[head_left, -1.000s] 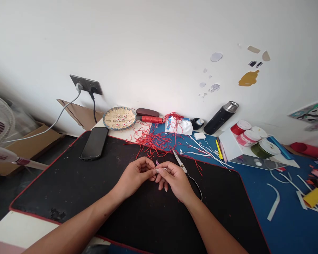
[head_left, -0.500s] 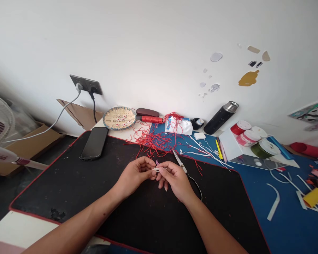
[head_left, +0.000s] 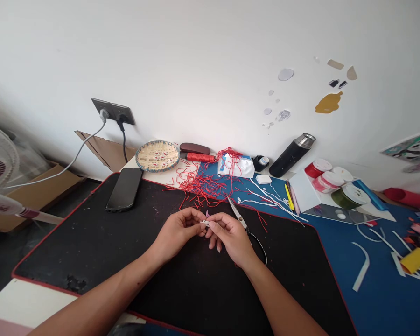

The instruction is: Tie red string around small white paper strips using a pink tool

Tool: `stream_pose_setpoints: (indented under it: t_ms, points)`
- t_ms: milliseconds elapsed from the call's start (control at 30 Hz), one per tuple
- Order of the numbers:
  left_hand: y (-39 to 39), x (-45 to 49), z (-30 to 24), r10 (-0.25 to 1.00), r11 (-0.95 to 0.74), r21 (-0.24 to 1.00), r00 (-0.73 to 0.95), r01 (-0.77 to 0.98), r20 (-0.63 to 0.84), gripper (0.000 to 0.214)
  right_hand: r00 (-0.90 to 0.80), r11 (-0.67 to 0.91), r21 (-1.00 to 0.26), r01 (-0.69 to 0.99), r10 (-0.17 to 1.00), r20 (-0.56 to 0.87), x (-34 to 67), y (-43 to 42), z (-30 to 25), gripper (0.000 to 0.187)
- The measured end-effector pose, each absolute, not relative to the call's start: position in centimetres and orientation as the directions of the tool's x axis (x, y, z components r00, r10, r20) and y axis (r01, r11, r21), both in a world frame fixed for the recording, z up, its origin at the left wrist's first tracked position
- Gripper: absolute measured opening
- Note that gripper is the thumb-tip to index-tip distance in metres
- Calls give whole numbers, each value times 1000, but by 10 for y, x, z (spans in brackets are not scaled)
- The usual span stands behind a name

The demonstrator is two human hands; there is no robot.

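My left hand (head_left: 180,231) and my right hand (head_left: 232,234) meet over the black mat (head_left: 196,289), thumbs and fingertips pinched together. Between them they grip a small whitish piece (head_left: 206,223), too small to name. A thin purple tip (head_left: 207,213) sticks up just behind the fingertips; whether it belongs to the whitish piece I cannot tell. Right beside my right hand lies a pair of scissors (head_left: 241,217), its blades pointing away and its handle partly hidden by the hand. Beyond the fingers, red cord scraps (head_left: 205,184) are strewn along the mat's far edge.
At the back left are a phone (head_left: 124,188) and a woven basket (head_left: 157,156). A red thread spool (head_left: 200,157) and a black flask (head_left: 292,155) lie by the wall. Thread spools (head_left: 350,195), white strips (head_left: 362,268) and a yellow roll (head_left: 415,260) are on the right.
The whitish piece has shifted very slightly between the fingertips. Both hands otherwise keep the same place and pinch.
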State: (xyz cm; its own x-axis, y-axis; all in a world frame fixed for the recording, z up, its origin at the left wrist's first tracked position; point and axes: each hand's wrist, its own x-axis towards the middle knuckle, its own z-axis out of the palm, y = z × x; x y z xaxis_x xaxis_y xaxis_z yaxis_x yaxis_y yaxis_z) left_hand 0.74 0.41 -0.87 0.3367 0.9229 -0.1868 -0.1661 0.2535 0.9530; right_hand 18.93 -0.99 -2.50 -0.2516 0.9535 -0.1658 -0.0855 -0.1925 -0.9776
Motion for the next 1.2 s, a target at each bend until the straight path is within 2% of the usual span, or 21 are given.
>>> stream_pose_setpoints:
  t_ms: [367,600,1200]
  points:
    - [5,7,-10,927,225,965,333,-134,-170,20,-254,-177,-982,-58,954,-157,190,-11,-23,34]
    - [5,8,-11,915,253,952,362,-174,-178,28,-239,-194,-978,-79,956,-171,189,-11,-26,37]
    - [3,7,-8,938,163,985,317,-52,-139,25,-229,-192,-981,-23,956,-181,187,-13,-25,37]
